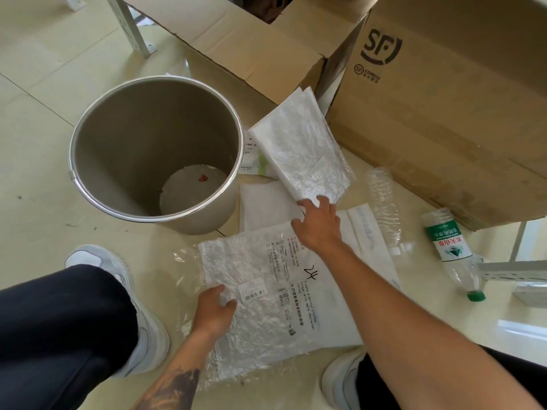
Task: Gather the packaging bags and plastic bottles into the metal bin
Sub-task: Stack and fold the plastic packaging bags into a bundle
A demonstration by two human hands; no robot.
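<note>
The round metal bin [88,137] stands open on the floor at the left, with only a small red scrap on its bottom. My right hand [318,223] grips the near edge of a white bubble-lined packaging bag [302,143], lifted at a tilt beside the bin. My left hand [214,310] holds the edge of a large clear and white printed bag [266,276] lying flat in front of me. More white bags [263,208] lie underneath. A crushed clear bottle [384,202] and a green-labelled bottle [450,247] lie to the right.
Two big cardboard boxes [444,99] stand behind the bags and at the right. My shoes [139,321] and knees frame the pile on both sides. A white metal frame leg [133,31] stands at the back left, and another metal rail [515,270] lies at the right edge.
</note>
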